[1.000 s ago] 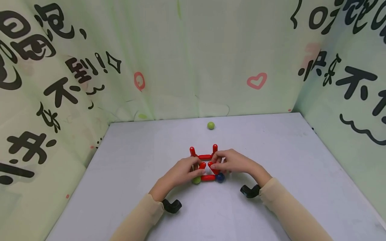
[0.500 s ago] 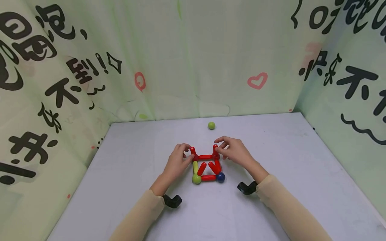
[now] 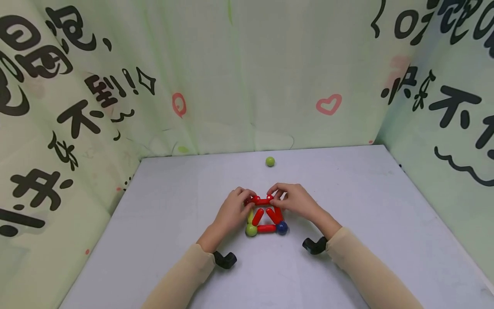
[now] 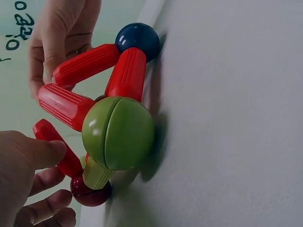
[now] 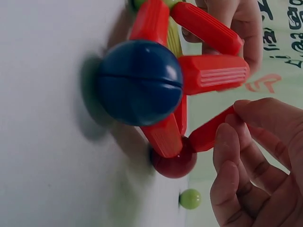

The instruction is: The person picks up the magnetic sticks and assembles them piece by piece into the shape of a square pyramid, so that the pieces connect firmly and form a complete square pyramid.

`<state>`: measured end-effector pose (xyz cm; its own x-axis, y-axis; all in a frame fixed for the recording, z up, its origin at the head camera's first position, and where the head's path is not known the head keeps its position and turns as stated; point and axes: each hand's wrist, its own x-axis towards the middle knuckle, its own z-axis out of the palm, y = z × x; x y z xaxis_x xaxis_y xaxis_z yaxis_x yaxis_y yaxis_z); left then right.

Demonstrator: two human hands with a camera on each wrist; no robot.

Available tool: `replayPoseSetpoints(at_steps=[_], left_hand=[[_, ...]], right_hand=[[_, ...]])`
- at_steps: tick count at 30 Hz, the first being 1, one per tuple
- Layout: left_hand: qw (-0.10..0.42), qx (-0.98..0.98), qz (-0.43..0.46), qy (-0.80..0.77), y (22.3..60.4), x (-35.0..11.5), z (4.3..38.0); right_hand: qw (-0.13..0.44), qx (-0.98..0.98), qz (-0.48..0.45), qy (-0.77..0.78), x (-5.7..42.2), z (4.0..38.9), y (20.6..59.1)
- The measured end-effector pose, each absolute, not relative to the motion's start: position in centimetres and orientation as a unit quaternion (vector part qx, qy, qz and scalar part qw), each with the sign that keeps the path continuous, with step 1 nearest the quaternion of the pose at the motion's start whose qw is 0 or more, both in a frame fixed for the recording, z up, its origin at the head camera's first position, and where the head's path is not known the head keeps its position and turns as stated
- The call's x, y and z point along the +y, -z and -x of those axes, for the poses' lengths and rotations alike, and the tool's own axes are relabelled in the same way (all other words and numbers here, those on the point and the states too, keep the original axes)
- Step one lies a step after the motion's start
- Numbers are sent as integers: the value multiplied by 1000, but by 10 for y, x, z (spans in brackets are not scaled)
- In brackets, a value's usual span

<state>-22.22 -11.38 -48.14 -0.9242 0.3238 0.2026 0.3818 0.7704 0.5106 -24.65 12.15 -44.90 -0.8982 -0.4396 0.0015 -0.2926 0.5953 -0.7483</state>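
Note:
A frame of magnetic rods and balls sits on the table, with a green ball (image 4: 118, 132) at front left and a blue ball (image 5: 139, 82) at front right. Dark red balls (image 5: 174, 161) form the back corners. My left hand (image 3: 231, 210) pinches the red rod (image 4: 71, 163) that rises from the back left ball. At back right, my right hand (image 3: 297, 201) holds another red rod (image 5: 208, 135) between thumb and fingers. Both held rods lean inward. Two front red rods (image 3: 258, 216) also slant toward each other, untouched. The left side rod (image 4: 98, 175) is yellow-green.
A loose green ball (image 3: 270, 161) lies near the table's back edge. Printed curtains (image 3: 247, 77) enclose the white table (image 3: 173, 193) at the back and sides. Black wrist devices (image 3: 225, 260) hang beneath both sleeves.
Both hands have left the front rods and moved back to the rear ones. Those rear rods stood upright and now tilt inward. The loose green ball has stayed in place.

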Motion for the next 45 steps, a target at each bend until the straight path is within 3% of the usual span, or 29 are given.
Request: replayPoseSetpoints(at_steps=[7, 15, 24, 31, 34, 40, 45], left_hand=[[51, -937, 213, 273, 483, -114, 218], [18, -935, 194, 297, 483, -116, 220], [4, -944, 159, 291, 481, -130, 226], [-6, -946, 145, 288, 480, -125, 228], [-5, -949, 139, 283, 482, -122, 228], [8, -950, 133, 281, 483, -120, 230], [12, -951, 121, 286, 482, -119, 229]], right_hand=[[101, 889, 234, 381, 118, 245, 453], [112, 877, 252, 393, 127, 250, 456], [80, 911, 199, 353, 128, 296, 455], [145, 942, 152, 262, 120, 339, 465], [158, 944, 132, 260, 122, 347, 471], [125, 940, 105, 299, 126, 350, 481], [119, 941, 138, 285, 125, 347, 481]])
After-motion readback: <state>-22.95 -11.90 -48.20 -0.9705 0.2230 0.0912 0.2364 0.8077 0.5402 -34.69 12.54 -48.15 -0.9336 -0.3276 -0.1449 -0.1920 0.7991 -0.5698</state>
